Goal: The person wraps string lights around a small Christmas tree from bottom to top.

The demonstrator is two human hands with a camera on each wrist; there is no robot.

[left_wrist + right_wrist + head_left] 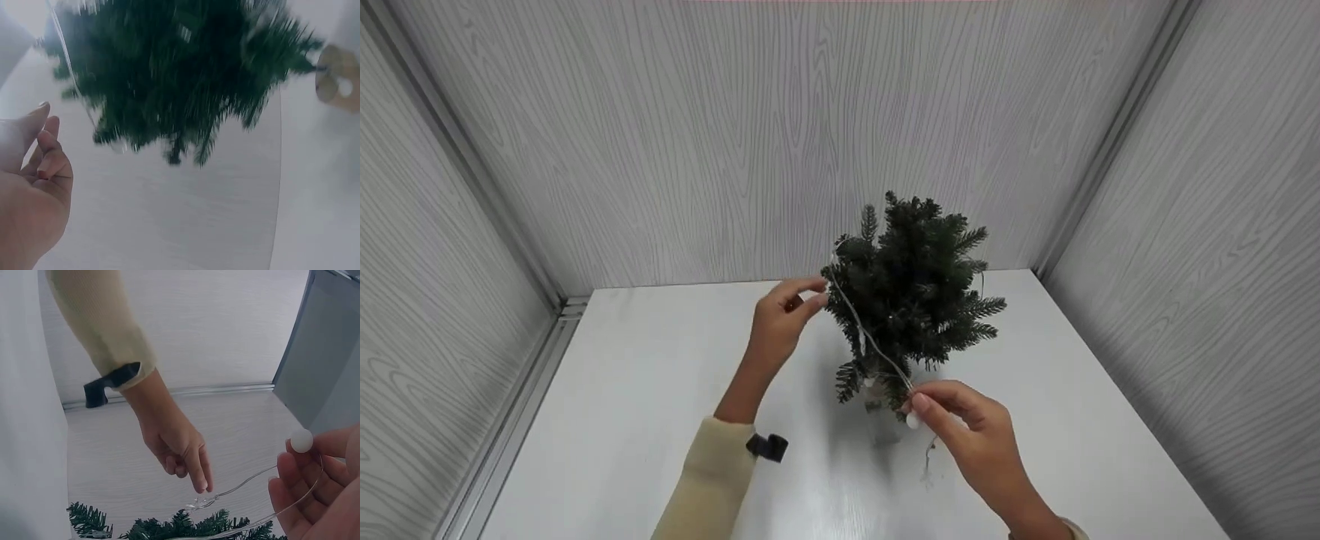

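Note:
A small artificial Christmas tree [919,285] with dark green needles leans over the white table in the head view. A string of lights [851,309], a thin pale wire, runs down its left side. My right hand [971,435] pinches the lower part of this wire in front of the tree. A round white bulb [301,440] shows at its thumb and fingers in the right wrist view. At the tree's left edge is my left hand [778,322], fingertips close to the wire and branch tips. The left wrist view shows nothing between its loosely bent fingers [52,160].
The tree's tan base [329,84] shows at the right of the left wrist view. A loose end of wire [928,459] dangles below my right hand. Pale wood-grain panels [720,142] wall in the white table [652,390] at the back and sides.

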